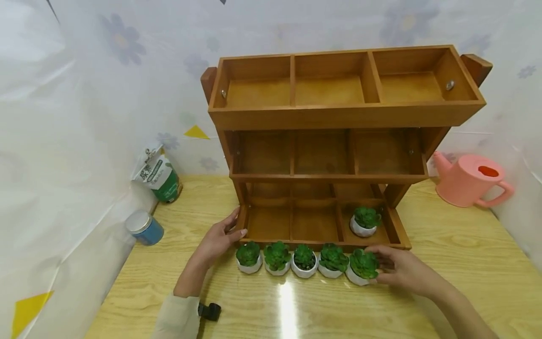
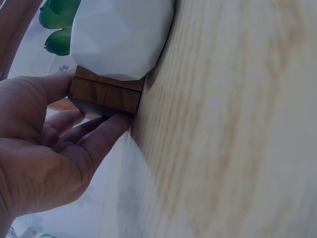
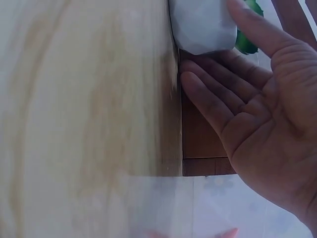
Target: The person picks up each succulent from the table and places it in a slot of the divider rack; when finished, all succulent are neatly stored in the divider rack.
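Note:
A three-tier wooden shelf (image 1: 347, 118) with divided compartments stands on the table. My left hand (image 1: 218, 240) grips the left end of its bottom tier, thumb on the rim and fingers against the outer side; the left wrist view shows this wooden corner (image 2: 106, 96). Along the shelf's front edge, several small succulents in white faceted pots stand in a row. At the row's right end, my right hand (image 1: 402, 267) holds a potted succulent (image 1: 363, 264) between thumb and fingers; the pot (image 3: 203, 27) partly hides the fingertips. Another potted succulent (image 1: 365, 221) sits in the bottom-right compartment.
A pink watering can (image 1: 470, 181) is at the right, behind the right hand. To the left stand a clipped green-and-white bag (image 1: 163, 176) and a blue jar with a pale lid (image 1: 145, 228). Patterned sheeting (image 1: 169, 47) surrounds the table.

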A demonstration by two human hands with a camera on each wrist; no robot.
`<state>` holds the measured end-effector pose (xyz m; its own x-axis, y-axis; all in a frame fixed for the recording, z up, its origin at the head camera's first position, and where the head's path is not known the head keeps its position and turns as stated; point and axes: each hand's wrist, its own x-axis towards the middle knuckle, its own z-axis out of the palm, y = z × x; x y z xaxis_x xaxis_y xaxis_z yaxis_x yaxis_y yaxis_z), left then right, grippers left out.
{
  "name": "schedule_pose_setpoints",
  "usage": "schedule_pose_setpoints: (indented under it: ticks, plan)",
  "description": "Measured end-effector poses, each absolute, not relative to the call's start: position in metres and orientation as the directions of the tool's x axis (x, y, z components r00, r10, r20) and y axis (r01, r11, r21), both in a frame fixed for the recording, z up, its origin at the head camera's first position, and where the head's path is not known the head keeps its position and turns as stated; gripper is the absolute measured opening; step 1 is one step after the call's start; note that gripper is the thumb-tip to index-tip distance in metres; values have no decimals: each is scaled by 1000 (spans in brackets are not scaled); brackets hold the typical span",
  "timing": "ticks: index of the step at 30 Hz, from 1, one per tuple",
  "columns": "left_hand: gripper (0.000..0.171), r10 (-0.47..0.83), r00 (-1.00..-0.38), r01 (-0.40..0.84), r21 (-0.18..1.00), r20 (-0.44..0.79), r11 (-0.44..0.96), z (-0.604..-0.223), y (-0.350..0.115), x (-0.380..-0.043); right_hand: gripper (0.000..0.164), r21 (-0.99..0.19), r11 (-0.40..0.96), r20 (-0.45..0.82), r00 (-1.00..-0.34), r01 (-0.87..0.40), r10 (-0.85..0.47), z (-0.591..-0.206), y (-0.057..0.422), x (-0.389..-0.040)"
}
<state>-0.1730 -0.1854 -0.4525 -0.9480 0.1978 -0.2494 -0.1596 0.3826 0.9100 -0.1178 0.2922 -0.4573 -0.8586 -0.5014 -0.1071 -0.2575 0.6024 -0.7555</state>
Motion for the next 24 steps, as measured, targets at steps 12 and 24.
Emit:
schedule_pose_setpoints:
  ticks: [12, 24]
  plan:
    - [72, 198, -947, -167, 913, -254, 371, -451, -184, -173, 81, -717, 642, -132, -852, -271, -507, -454, 287, -117]
    - [73, 210, -946, -155, 913, -248, 377, -452, -186, -172, 75, -749, 604, -89, -862, -272, -499, -455, 292, -116]
